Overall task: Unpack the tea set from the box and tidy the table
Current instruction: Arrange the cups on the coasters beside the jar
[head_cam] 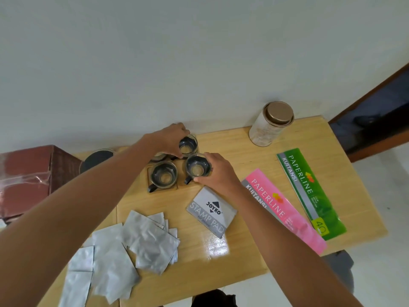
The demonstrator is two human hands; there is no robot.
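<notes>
Left hand (170,138) and right hand (218,171), fingers each gripping a round glass cup (188,145) (197,166).

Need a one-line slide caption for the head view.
Left hand and right hand each grip a glass cup on a wooden table, beside foil sachets.

A fourth cup (159,156) is mostly covered by the left forearm (93,196), and only part of its rim is seen. The dark round lid (97,159) on the far left is partly hidden by the same arm. The red box (28,176) is cut off by the left edge. The silver packets (124,247) are partly overlapped by the arm and cut off at the near edge. The small print on the stamp pad box (211,211) cannot be read.
</notes>
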